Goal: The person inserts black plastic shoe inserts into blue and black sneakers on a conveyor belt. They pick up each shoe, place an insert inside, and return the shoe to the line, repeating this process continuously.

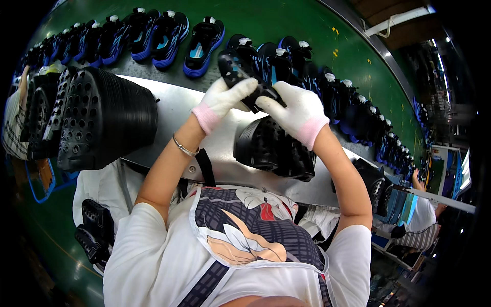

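Both my hands, in white gloves with pink cuffs, hold one black shoe-shaped plastic insert (232, 66) above the metal work surface (176, 102). My left hand (224, 98) grips its left side, thumb on top. My right hand (296, 108) is closed on its near right end, which the fingers partly hide. The insert's raised end shows light spots that look like holes. Just below my hands a stack of black plastic inserts (273, 148) lies on the metal. Right behind the held piece stand black and blue sneakers (273, 64).
A long curved row of black and blue sneakers (204, 46) lines the green surface (266, 20). A large stack of perforated black inserts (107, 120) stands at left, and more inserts (371, 184) at right. Other people (419, 220) sit at both sides.
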A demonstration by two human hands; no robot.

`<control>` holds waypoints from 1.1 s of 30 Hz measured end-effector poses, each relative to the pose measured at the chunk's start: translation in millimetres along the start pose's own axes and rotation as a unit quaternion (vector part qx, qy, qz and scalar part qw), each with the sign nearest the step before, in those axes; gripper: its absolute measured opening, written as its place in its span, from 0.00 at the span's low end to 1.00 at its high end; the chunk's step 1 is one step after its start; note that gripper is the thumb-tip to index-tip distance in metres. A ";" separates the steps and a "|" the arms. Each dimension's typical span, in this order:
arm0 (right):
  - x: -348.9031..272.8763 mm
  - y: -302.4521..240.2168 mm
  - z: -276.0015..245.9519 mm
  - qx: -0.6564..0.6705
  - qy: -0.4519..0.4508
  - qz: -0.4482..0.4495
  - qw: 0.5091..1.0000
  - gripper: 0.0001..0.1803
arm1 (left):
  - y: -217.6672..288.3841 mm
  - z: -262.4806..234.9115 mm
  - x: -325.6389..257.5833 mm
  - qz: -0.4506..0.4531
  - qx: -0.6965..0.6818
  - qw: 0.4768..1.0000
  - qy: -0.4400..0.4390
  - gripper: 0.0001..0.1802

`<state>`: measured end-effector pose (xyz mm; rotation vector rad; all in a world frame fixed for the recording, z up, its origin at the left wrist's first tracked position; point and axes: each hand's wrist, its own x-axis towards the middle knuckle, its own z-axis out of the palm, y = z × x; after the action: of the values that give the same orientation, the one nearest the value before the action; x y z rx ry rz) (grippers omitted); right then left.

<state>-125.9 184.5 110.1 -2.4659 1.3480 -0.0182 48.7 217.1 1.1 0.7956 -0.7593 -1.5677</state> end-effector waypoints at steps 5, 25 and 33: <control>31.1 24.4 -0.9 0.043 -0.069 0.036 0.996 0.26 | -14.9 -23.6 6.9 0.153 0.503 0.850 0.012 0.25; 164.0 0.2 75.7 -0.159 -0.188 0.112 0.963 0.13 | -13.1 -23.8 77.5 -0.179 0.687 0.703 -0.044 0.17; 183.8 -6.3 86.1 -0.136 -0.187 0.097 0.968 0.18 | -18.0 -32.2 78.0 -0.162 0.726 0.668 -0.027 0.17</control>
<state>-4.8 60.8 3.9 -2.3687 1.4870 0.6862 57.1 140.7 -38.1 2.1060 -2.0558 -0.9749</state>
